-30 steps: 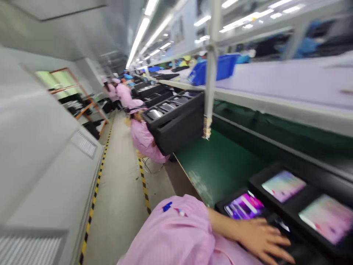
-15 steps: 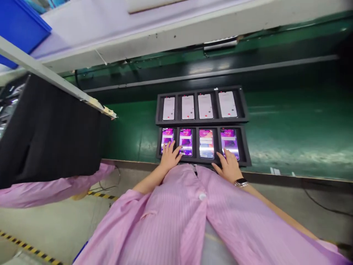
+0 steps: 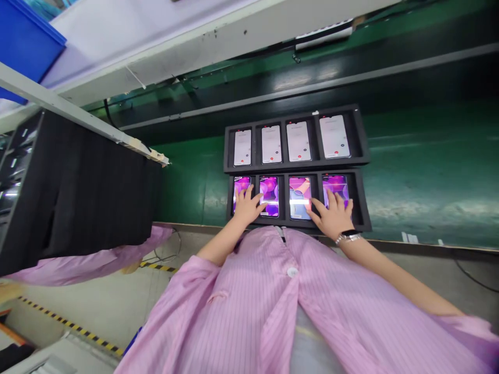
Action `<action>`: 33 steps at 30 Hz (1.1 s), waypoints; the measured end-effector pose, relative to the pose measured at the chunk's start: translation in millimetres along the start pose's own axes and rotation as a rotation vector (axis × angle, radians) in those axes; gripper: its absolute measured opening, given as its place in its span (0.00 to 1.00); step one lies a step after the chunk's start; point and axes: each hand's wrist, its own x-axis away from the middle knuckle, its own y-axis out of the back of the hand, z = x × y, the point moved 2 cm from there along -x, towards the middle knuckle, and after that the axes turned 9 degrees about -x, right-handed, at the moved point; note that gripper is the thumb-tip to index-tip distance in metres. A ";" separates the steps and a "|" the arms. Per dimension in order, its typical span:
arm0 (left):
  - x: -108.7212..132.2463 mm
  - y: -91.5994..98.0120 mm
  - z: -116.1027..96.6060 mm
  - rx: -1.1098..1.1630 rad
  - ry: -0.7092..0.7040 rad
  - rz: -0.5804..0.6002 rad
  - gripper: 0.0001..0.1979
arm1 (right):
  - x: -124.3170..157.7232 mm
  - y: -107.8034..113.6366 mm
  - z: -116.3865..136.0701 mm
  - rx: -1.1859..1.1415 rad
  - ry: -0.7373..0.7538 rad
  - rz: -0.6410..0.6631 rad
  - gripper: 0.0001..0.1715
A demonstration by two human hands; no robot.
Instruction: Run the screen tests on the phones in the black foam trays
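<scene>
My left hand (image 3: 248, 206) spreads its fingers over the leftmost smartphone (image 3: 238, 188) of the near black tray (image 3: 284, 224), its thumb reaching to the second smartphone (image 3: 272, 189). My right hand (image 3: 333, 214), a watch at the wrist, lies with fingers apart over the rightmost smartphone (image 3: 331, 183). Its thumb is at the edge of the third smartphone (image 3: 299, 200). All the near phones show colourful purple or orange wallpaper. Behind stands the far black tray (image 3: 249, 169), its phones lit with white screens, such as the white-screened smartphone (image 3: 298, 141). Whether the fingertips press the glass, I cannot tell.
Both trays lie on a green work surface (image 3: 413, 192). At left a black panel (image 3: 93, 187) and a pale metal bar (image 3: 86, 114) border it; a co-worker's pink sleeve (image 3: 89, 262) shows below. A blue bin (image 3: 29, 39) sits at upper left.
The near phones' screens have gone from lock screens with a clock and notices to plain wallpaper. Both hands have shifted slightly over the phones; the camera view has tilted.
</scene>
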 end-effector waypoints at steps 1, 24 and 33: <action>-11.9 4.2 1.9 0.003 0.022 -0.002 0.24 | -12.7 3.5 -1.5 0.000 -0.016 0.000 0.31; 0.1 58.9 -10.4 0.057 0.047 0.381 0.26 | -28.0 44.2 30.1 0.000 -0.097 0.363 0.34; 47.7 146.8 -9.7 0.162 -0.317 0.559 0.26 | 8.3 110.2 32.8 -0.050 0.048 0.417 0.38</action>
